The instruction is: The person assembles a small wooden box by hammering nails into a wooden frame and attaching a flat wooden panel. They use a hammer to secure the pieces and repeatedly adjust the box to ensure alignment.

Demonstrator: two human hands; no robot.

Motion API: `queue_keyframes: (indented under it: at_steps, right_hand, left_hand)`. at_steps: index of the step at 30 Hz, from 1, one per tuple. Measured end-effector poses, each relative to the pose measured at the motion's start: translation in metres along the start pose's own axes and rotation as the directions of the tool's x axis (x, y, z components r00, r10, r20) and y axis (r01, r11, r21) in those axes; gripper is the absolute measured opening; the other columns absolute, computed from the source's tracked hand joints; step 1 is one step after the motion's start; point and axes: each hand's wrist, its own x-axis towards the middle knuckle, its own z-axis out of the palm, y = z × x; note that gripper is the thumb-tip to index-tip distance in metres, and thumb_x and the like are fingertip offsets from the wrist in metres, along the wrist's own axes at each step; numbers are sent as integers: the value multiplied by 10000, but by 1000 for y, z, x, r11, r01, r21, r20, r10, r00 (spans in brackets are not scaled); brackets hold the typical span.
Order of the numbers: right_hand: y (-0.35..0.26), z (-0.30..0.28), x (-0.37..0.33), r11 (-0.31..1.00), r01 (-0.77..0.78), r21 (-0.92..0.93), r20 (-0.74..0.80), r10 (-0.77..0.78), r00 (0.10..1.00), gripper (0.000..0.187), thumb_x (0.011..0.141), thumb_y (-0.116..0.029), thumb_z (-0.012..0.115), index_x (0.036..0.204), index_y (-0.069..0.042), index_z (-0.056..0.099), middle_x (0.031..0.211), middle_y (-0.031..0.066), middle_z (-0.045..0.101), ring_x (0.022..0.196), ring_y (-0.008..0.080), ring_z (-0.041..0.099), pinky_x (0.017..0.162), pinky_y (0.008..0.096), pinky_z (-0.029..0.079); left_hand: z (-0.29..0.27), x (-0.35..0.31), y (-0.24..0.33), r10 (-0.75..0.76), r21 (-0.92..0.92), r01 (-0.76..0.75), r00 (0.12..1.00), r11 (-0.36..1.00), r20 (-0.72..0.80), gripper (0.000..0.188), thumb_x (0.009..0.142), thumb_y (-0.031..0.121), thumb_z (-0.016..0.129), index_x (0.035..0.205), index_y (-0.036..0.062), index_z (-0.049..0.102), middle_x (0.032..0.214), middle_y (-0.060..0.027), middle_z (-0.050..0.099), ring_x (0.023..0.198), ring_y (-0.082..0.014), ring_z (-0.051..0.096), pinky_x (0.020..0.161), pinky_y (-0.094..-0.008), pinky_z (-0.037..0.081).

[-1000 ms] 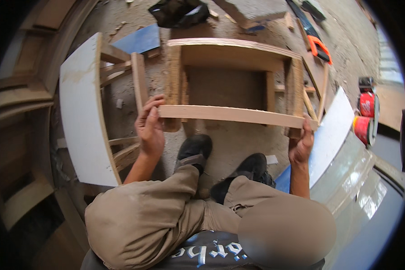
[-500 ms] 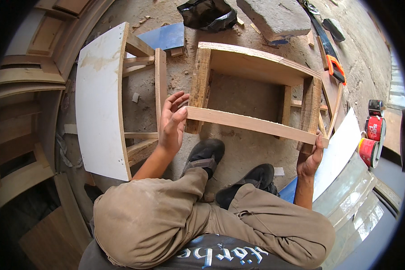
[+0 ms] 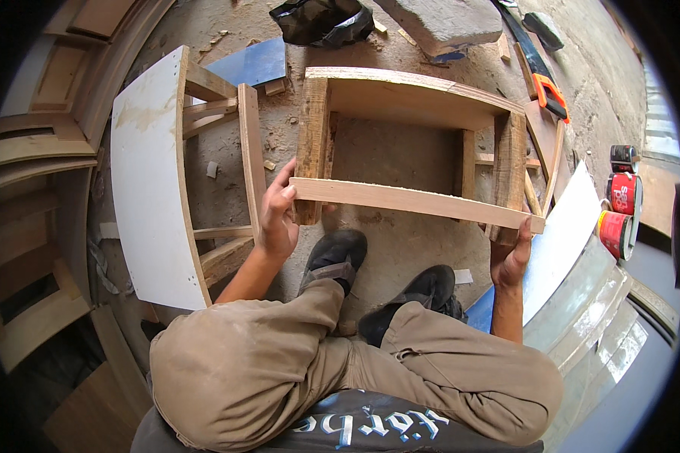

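Note:
An open wooden box frame (image 3: 412, 113) stands on the dusty floor in front of my feet. A pale wooden slat (image 3: 415, 201) lies across its near side. My left hand (image 3: 278, 215) grips the slat's left end at the frame's left post. My right hand (image 3: 511, 255) holds the slat's right end from below, by the right post.
A white curved panel on wooden battens (image 3: 153, 181) lies at the left. A black bag (image 3: 321, 19) and a stone block (image 3: 442, 23) sit beyond the frame. A handsaw with an orange handle (image 3: 544, 79) lies at the upper right. Red cans (image 3: 621, 196) stand at the right, beside a white board (image 3: 563, 234).
The view has shifted, so the frame and slat now sit lower and more central. Both hands keep their hold on the slat's ends.

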Motion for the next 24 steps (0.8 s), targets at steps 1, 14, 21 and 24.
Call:
queue_keyframes:
  at_steps: [1, 14, 21, 24]
  right_hand:
    - [2, 0, 0, 1000, -3, -2, -18, 3, 1000, 655, 991, -492, 494, 1467, -64, 352, 1337, 118, 529, 1211, 250, 532, 996, 420, 450]
    - [-11, 11, 4, 998, -5, -67, 90, 11, 996, 675, 937, -397, 578, 1441, -12, 348, 1303, 183, 556, 1157, 251, 574, 950, 357, 479]
    - [-7, 10, 4, 1000, 6, -29, 77, -3, 997, 661, 958, -402, 543, 1482, -54, 339, 1302, 151, 575, 1138, 239, 581, 905, 367, 490]
    - [-12, 14, 3, 1000, -17, -27, 74, 18, 997, 682, 936, -383, 585, 1448, -16, 325, 1318, 194, 539, 1187, 267, 563, 999, 380, 468]
  left_hand:
    - [0, 1, 0, -3, 21, 3, 1000, 1000, 10, 852, 837, 434, 535, 1463, -81, 274, 1225, -209, 591, 1035, -269, 651, 819, -406, 591]
    - [-7, 5, 2, -22, 117, 15, 998, 993, 56, 854, 832, 494, 512, 1452, -66, 336, 1321, -215, 562, 1095, -264, 635, 778, -376, 611]
    - [-6, 0, -2, -38, -164, 50, 997, 985, 74, 894, 893, 542, 490, 1507, -57, 237, 1391, -223, 509, 1174, -266, 594, 789, -387, 613]
    - [-6, 1, -2, -31, -6, 32, 995, 999, 97, 894, 887, 575, 465, 1533, 14, 207, 1413, -223, 479, 1180, -286, 586, 803, -420, 614]
